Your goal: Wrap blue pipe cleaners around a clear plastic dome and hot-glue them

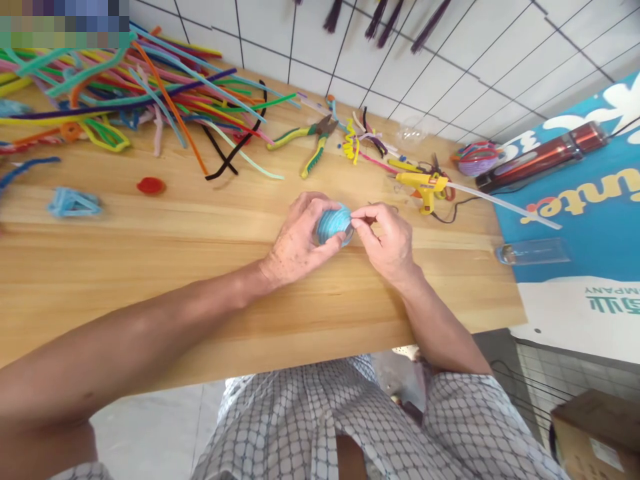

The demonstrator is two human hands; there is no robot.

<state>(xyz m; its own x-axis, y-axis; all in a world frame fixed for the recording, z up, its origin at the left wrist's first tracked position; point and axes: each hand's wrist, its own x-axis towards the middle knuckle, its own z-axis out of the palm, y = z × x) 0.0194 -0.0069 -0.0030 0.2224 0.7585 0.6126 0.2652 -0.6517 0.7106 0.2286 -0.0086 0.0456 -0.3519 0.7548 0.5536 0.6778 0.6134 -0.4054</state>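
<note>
Near the middle of the table, my left hand [303, 237] is wrapped round a ball of light-blue pipe cleaner [333, 225], its coils showing between thumb and fingers. At the ball's right side my right hand [385, 237] pinches with thumb and forefinger. Whatever lies between those fingertips is too small to make out; it may be an end of the blue strand. A clear rounded edge shows by the left thumb, partly hidden. Beyond the hands lie pliers [316, 141] with green and yellow handles, spread apart. To the right rests a yellow glue gun [424, 187] with a long clear stick in it.
Many coloured pipe cleaners [165, 93] pile up at the back left. Nearer lie a red disc [151, 185] and a folded light-blue piece [75, 202]. On the right are a red thermos [550, 157], a wound colourful ball [477, 159] and a clear tube [537, 251]. A tiled wall [310, 40] bounds the back.
</note>
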